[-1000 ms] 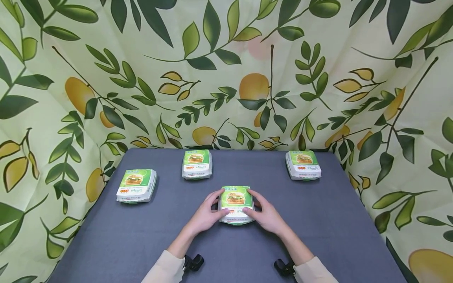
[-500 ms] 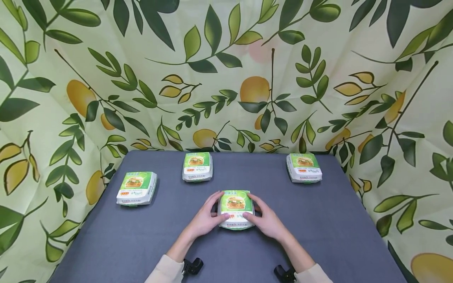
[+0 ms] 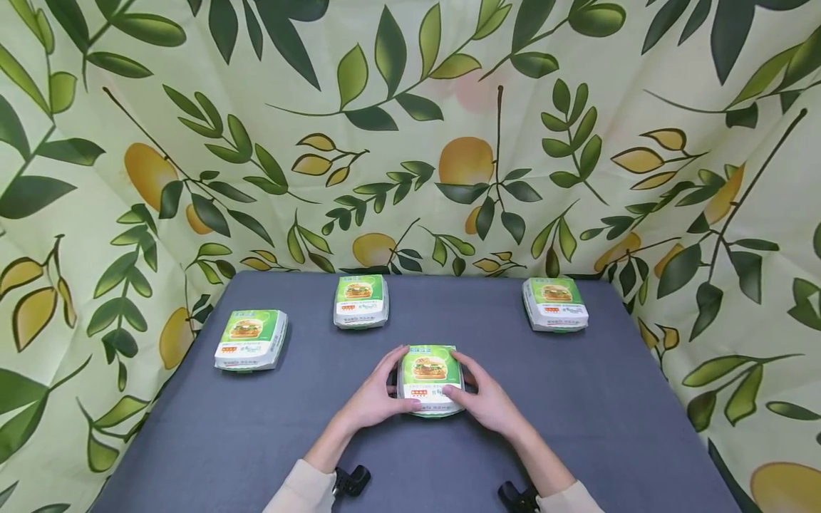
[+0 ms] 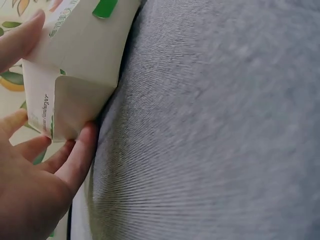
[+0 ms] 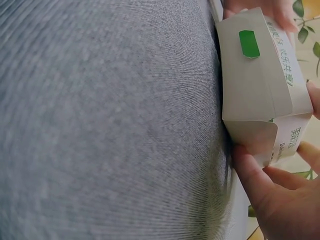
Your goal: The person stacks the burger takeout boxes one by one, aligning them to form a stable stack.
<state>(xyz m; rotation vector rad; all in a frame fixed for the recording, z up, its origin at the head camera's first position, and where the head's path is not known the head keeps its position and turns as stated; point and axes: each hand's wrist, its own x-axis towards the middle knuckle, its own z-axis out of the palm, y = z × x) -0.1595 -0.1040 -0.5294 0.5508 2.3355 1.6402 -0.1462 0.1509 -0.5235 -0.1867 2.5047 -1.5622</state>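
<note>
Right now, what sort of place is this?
Maybe a little filming corner: leafy, fruit-patterned cloth hangs behind a table, and what look like black cameras sit at both wrists.

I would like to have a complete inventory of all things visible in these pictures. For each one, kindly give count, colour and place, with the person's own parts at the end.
Cloth-covered table: 1, grey-blue, lower half of head view
Front square cardboard burger carton: 1, green and white, centre, nearest
Left carton: 1, same colours, table's left side
Back carton: 1, same colours, far edge, left of centre
Right carton: 1, same colours, far right
Small tab: 1, green, front carton's near side
Printed fabric backdrop: 1, pale with green leaves, orange-yellow fruit, behind table
Wrist devices: 2, black, by the cuffs
Sleeves: 2, cream, bottom edge
Left hand: 1, bare, gripping front carton's left
Right hand: 1, bare, gripping its right
</note>
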